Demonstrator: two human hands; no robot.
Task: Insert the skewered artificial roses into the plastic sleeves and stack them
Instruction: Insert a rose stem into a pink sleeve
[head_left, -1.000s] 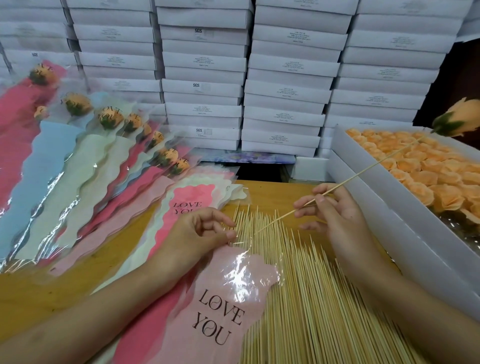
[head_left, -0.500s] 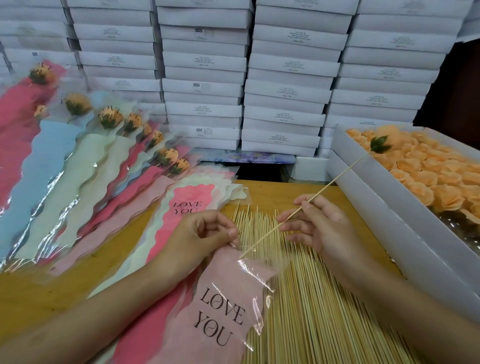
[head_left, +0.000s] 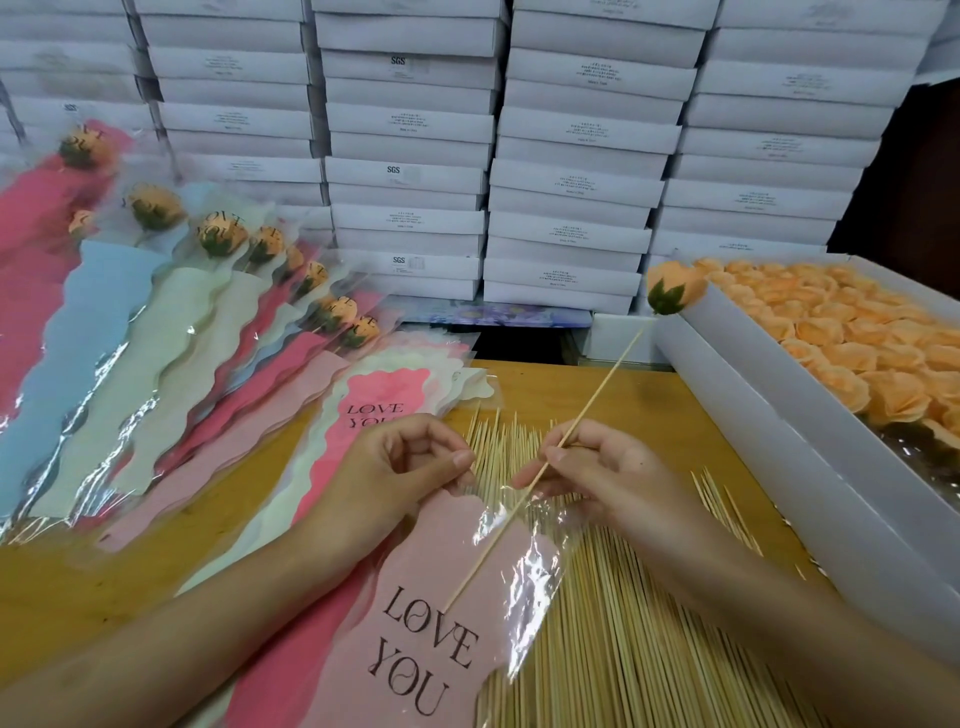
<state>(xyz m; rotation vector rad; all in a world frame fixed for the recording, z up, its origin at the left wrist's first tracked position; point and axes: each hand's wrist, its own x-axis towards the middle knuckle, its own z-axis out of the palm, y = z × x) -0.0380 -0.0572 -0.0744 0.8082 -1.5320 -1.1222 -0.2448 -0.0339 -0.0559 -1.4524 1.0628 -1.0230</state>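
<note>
Both forearms reach in from the table's near edge. The left hand pinches a pink plastic sleeve's mouth; the right hand pinches a thin wooden skewer, fingers curled.

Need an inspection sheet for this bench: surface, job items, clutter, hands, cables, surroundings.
Surface: wooden table, mostly covered.
Job's things: rose on a skewer, whose lower end is inside the pink sleeve; filled sleeves fanned out at left; empty sleeves beside them.
Clutter: loose skewers piled under the hands; box of rose heads at right.
Hands: left hand pinches the sleeve's top edge; right hand pinches the skewer.
Cables: nothing seen.
Surroundings: stacked white cartons behind the table.
</note>
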